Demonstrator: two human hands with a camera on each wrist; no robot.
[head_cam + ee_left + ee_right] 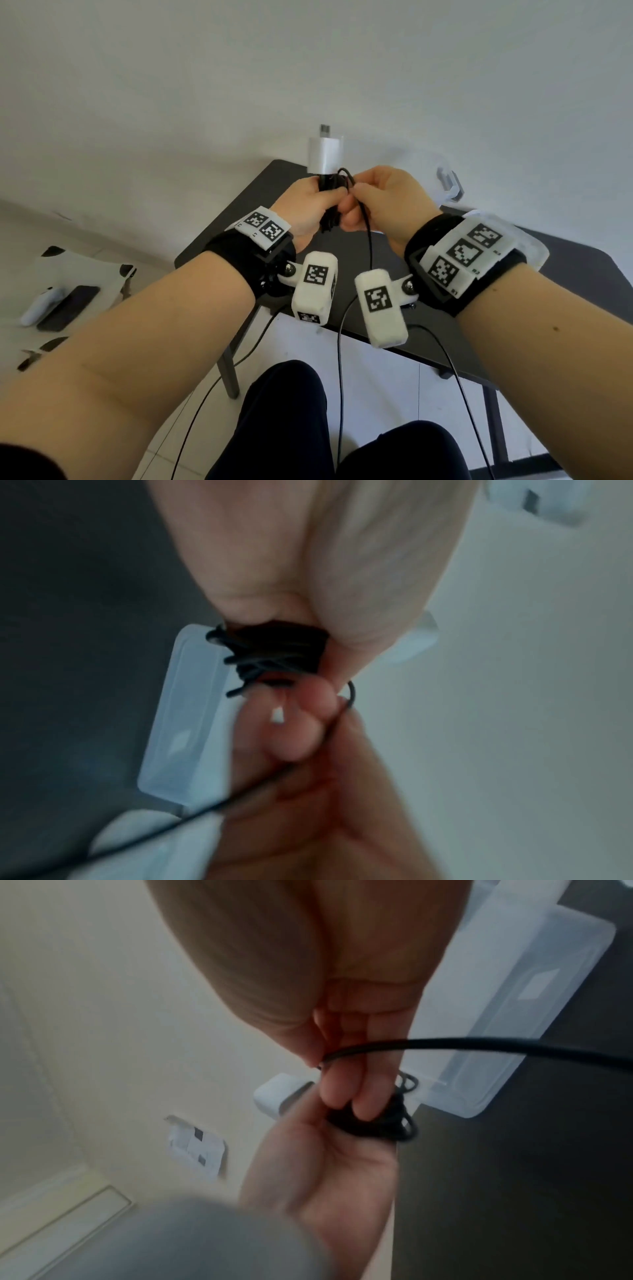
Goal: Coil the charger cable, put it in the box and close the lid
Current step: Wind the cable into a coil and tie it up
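Black cable (330,195) coiled below white charger (324,155).

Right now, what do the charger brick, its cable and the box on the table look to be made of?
Charger brick: looks like smooth white hard plastic with a faint sheen; a metal plug shows at its top.
Cable: thin black cord, probably rubbery, since it bends into tight loops.
Box: apparently frosted translucent plastic; the dark table shows faintly through it.

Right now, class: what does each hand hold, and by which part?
Left hand grips the black charger cable by its coiled bundle; right hand pinches its loose strand beside the bundle.
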